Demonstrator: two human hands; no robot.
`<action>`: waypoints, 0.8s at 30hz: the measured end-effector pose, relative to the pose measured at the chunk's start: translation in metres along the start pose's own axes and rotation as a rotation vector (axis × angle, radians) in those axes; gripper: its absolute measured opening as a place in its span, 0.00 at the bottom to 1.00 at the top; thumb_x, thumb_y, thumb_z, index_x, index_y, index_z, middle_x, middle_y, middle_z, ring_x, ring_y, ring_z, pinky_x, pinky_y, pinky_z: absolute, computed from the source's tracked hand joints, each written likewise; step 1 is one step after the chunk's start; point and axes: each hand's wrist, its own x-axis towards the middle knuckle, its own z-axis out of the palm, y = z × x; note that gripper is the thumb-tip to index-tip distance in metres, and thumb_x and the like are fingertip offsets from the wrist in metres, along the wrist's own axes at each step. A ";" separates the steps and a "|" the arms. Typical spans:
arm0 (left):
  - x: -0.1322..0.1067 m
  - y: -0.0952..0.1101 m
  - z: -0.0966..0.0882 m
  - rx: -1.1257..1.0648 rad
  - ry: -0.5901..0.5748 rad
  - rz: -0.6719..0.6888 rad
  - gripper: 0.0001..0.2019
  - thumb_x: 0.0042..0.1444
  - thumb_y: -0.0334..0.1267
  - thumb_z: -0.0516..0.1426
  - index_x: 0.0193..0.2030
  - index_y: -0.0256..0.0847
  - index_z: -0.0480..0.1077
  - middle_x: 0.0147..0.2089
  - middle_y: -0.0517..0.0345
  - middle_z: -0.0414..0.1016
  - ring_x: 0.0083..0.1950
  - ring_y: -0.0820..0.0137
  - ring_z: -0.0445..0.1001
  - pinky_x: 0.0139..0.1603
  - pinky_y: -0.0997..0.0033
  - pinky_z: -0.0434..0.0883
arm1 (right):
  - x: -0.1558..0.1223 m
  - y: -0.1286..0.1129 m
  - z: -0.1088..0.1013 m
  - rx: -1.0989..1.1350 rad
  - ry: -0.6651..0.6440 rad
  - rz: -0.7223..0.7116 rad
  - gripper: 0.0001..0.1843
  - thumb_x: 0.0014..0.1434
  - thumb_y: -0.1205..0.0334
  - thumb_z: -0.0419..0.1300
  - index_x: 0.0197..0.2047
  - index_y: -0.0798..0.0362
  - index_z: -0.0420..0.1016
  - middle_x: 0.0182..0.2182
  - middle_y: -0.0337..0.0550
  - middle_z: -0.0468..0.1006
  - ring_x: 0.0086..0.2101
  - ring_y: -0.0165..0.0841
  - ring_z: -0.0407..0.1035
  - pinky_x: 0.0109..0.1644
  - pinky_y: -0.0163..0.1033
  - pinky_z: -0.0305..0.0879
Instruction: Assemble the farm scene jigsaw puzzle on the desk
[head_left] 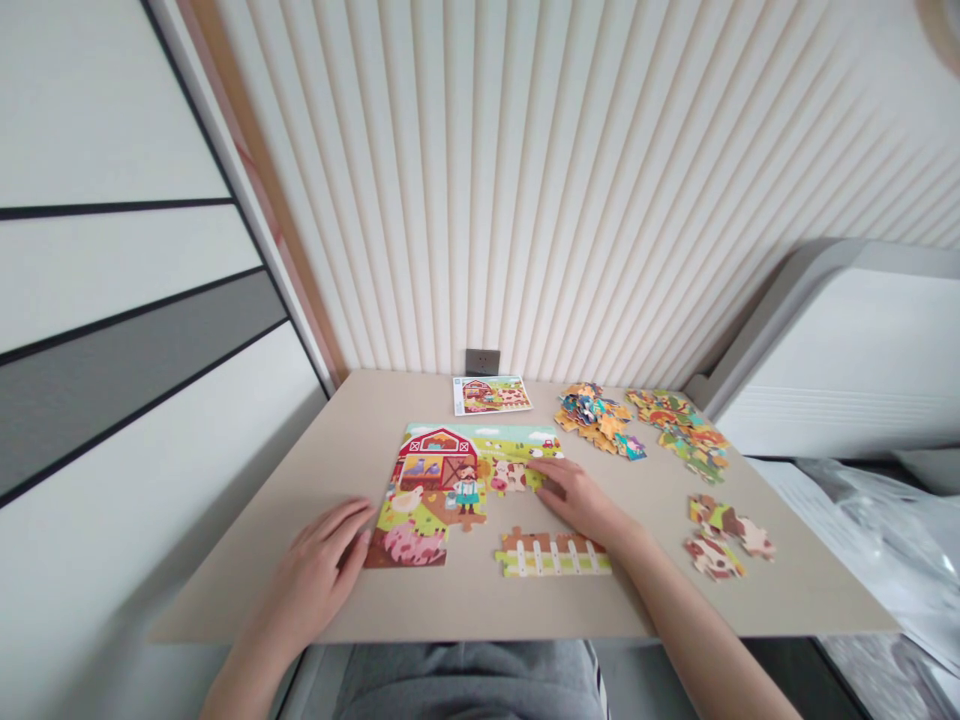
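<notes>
A partly joined farm jigsaw puzzle (427, 490) lies flat on the table, with a red barn, a farmer, a hen and a pig. My left hand (326, 560) rests beside its lower left edge, fingers stretched out and holding nothing. Over the puzzle's right side, my right hand (577, 495) lies with fingers extended, fingertips touching the area beside the cow section (508, 476). Whatever is under those fingers is partly hidden. Below this hand, a separate joined fence strip (551, 555) lies apart from the main puzzle, its right end near my wrist.
A reference picture card (495, 395) lies at the back, below a wall socket (482, 361). Two piles of loose pieces, one mixed (596, 415) and one orange-green (682, 430), sit at the back right. Several brown-and-white cow pieces (724, 540) lie near the right edge of the table (420, 610).
</notes>
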 end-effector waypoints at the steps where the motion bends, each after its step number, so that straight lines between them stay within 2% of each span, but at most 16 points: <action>1: 0.000 0.000 0.000 0.000 -0.002 -0.002 0.19 0.70 0.45 0.52 0.64 0.46 0.71 0.66 0.49 0.73 0.66 0.57 0.73 0.67 0.55 0.71 | 0.000 0.000 0.000 -0.003 0.002 0.008 0.25 0.67 0.62 0.58 0.66 0.45 0.72 0.63 0.47 0.75 0.61 0.42 0.69 0.68 0.52 0.63; 6: -0.001 -0.001 0.000 -0.003 -0.006 -0.004 0.19 0.70 0.45 0.52 0.64 0.46 0.71 0.66 0.49 0.73 0.65 0.57 0.73 0.67 0.55 0.71 | -0.006 0.004 -0.002 -0.039 0.011 0.059 0.26 0.65 0.59 0.62 0.65 0.47 0.73 0.60 0.50 0.77 0.58 0.45 0.71 0.65 0.54 0.65; 10: -0.001 -0.002 0.002 -0.008 -0.015 -0.010 0.19 0.71 0.45 0.52 0.64 0.45 0.70 0.66 0.49 0.72 0.66 0.57 0.72 0.68 0.55 0.71 | -0.015 -0.002 -0.008 -0.148 0.038 0.169 0.29 0.64 0.50 0.65 0.65 0.49 0.73 0.53 0.51 0.81 0.52 0.46 0.74 0.60 0.52 0.68; 14: -0.002 -0.001 0.002 -0.006 -0.018 -0.014 0.20 0.71 0.46 0.51 0.65 0.45 0.70 0.67 0.50 0.72 0.67 0.57 0.71 0.68 0.54 0.70 | -0.026 -0.013 -0.012 -0.163 0.054 0.313 0.28 0.68 0.43 0.58 0.65 0.47 0.73 0.40 0.45 0.83 0.39 0.41 0.78 0.45 0.43 0.71; 16: -0.002 -0.001 0.002 -0.004 -0.018 -0.014 0.20 0.71 0.46 0.51 0.65 0.45 0.70 0.67 0.49 0.72 0.67 0.57 0.71 0.68 0.54 0.71 | -0.029 -0.014 -0.013 -0.166 0.066 0.327 0.25 0.71 0.44 0.54 0.63 0.46 0.74 0.40 0.44 0.83 0.37 0.39 0.78 0.43 0.42 0.70; 18: -0.002 -0.001 0.002 -0.005 -0.015 -0.013 0.20 0.71 0.45 0.52 0.64 0.45 0.70 0.67 0.49 0.72 0.66 0.57 0.72 0.68 0.54 0.71 | -0.032 -0.013 -0.015 -0.174 0.076 0.286 0.22 0.72 0.47 0.53 0.61 0.47 0.76 0.44 0.47 0.83 0.41 0.40 0.78 0.47 0.43 0.71; 21: -0.002 -0.003 0.003 -0.010 -0.009 -0.008 0.19 0.70 0.45 0.52 0.64 0.46 0.70 0.66 0.49 0.72 0.66 0.57 0.72 0.68 0.54 0.70 | -0.036 -0.008 -0.023 -0.147 0.027 0.176 0.21 0.70 0.54 0.55 0.63 0.46 0.75 0.55 0.49 0.79 0.53 0.43 0.74 0.59 0.48 0.68; 24: -0.002 -0.004 0.004 -0.015 -0.014 -0.004 0.19 0.70 0.44 0.52 0.64 0.45 0.70 0.67 0.49 0.72 0.66 0.57 0.72 0.68 0.54 0.70 | -0.039 -0.004 -0.031 -0.094 -0.103 0.119 0.30 0.65 0.56 0.61 0.69 0.42 0.68 0.64 0.46 0.73 0.63 0.46 0.66 0.67 0.54 0.61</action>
